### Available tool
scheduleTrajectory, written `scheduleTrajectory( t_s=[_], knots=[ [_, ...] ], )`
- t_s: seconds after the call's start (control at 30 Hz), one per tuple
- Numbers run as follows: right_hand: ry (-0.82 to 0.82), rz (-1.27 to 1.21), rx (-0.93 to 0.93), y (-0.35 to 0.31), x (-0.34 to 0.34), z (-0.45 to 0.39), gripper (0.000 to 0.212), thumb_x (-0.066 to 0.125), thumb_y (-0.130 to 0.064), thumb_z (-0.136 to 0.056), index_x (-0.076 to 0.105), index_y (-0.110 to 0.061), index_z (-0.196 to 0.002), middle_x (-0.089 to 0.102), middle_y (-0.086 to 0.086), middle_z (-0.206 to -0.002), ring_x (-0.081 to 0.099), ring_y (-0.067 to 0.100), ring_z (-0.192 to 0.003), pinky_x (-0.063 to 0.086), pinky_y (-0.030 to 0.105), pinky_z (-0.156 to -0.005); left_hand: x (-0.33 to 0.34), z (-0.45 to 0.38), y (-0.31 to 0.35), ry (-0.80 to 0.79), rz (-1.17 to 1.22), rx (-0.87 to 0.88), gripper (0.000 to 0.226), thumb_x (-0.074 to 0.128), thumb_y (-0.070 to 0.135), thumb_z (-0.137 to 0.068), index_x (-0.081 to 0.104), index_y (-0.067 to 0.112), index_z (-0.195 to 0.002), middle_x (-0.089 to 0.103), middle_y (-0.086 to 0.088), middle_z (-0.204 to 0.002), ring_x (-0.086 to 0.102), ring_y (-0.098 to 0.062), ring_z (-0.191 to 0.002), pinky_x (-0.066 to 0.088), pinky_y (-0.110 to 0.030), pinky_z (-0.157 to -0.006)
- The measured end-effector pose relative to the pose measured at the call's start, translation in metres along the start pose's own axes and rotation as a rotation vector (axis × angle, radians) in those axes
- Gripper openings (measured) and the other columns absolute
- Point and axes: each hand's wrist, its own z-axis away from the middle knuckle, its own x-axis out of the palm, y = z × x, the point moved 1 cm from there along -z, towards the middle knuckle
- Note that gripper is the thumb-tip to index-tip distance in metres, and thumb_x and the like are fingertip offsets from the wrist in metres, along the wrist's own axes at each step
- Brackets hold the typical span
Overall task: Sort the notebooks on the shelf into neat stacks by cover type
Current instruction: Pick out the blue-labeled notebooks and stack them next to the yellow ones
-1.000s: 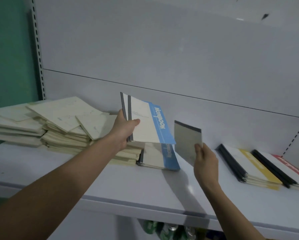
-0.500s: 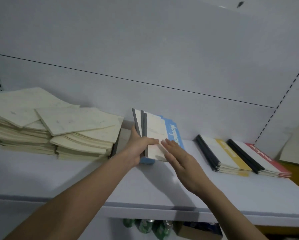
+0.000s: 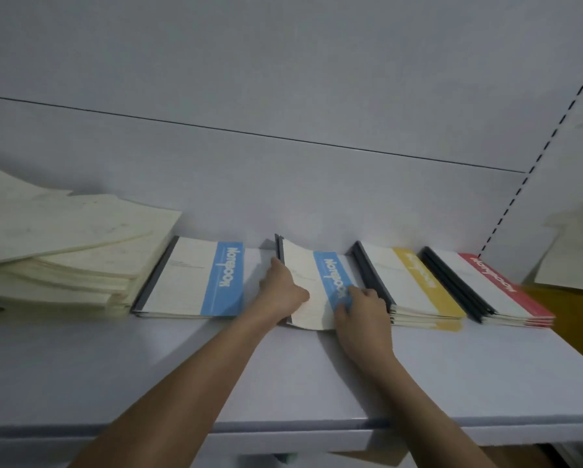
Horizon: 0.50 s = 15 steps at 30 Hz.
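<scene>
On the shelf (image 3: 452, 376), going left to right, sit a loose heap of cream notebooks (image 3: 64, 251), a flat blue notebook (image 3: 195, 282), the blue notebooks being set down (image 3: 312, 288), then a yellow stack (image 3: 415, 285) and a red stack (image 3: 485, 285). The left hand (image 3: 281, 290) grips the spine edge, and the right hand (image 3: 361, 315) seems to press with bent fingers on the blue band, though blur hides whether it pinches; the top cover bows upward, so it could crease or slide askew against the yellow stack just beside it. Half a second ago these notebooks were held tilted above the shelf; now they lie nearly flat.
</scene>
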Motion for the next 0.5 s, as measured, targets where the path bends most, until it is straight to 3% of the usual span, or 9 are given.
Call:
scheduleTrajectory(
  t_s=[0.07, 0.2, 0.3, 0.4, 0.5],
  knots=[
    [-0.005, 0.220, -0.024, 0.000, 0.008, -0.008, 0.037, 0.041, -0.026, -0.096, 0.051, -0.014, -0.129, 0.054, 0.009, -0.123, 0.047, 0.028, -0.111, 0.039, 0.039, -0.089, 0.007, -0.003, 0.007, 0.085, -0.282, -0.001, 0.061, 0.066, 0.022, -0.084, 0.035, 0.002, -0.133, 0.035, -0.016, -0.137, 0.034, -0.033, -0.129, 0.036, -0.035, -0.103],
    [0.108, 0.250, -0.082, 0.004, 0.026, -0.020, 0.025, 0.062, -0.020, -0.081, 0.066, -0.009, -0.103, 0.063, 0.016, -0.101, 0.053, 0.034, -0.087, 0.041, 0.039, -0.070, 0.011, -0.016, 0.000, 0.088, -0.255, -0.022, 0.051, 0.061, 0.033, -0.083, 0.049, 0.007, -0.125, 0.042, -0.016, -0.130, 0.035, -0.032, -0.125, 0.037, -0.035, -0.102],
    [0.115, 0.199, -0.085, 0.011, 0.036, -0.024, 0.027, 0.062, -0.024, -0.080, 0.067, -0.009, -0.102, 0.062, 0.019, -0.113, 0.055, 0.035, -0.091, 0.044, 0.039, -0.072, 0.009, -0.019, -0.003, 0.101, -0.233, 0.003, 0.043, 0.060, 0.035, -0.085, 0.057, 0.013, -0.122, 0.044, -0.014, -0.126, 0.043, -0.032, -0.121, 0.043, -0.040, -0.103],
    [0.093, 0.140, -0.117, 0.013, 0.034, -0.024, 0.034, 0.052, -0.027, -0.078, 0.069, -0.010, -0.102, 0.060, 0.022, -0.122, 0.058, 0.038, -0.098, 0.049, 0.042, -0.074, 0.009, -0.019, 0.005, 0.103, -0.366, 0.029, 0.047, 0.057, 0.039, -0.087, 0.049, 0.016, -0.127, 0.046, -0.013, -0.127, 0.039, -0.034, -0.125, 0.037, -0.037, -0.103],
    [0.076, 0.088, -0.137, 0.014, 0.032, -0.022, 0.041, 0.045, -0.030, -0.082, 0.069, -0.011, -0.109, 0.056, 0.024, -0.130, 0.056, 0.039, -0.107, 0.049, 0.043, -0.081, 0.003, -0.015, 0.009, 0.069, -0.292, 0.071, 0.044, 0.055, 0.044, -0.082, 0.054, 0.025, -0.121, 0.061, -0.005, -0.123, 0.055, -0.028, -0.114, 0.044, -0.036, -0.098]
  ],
)
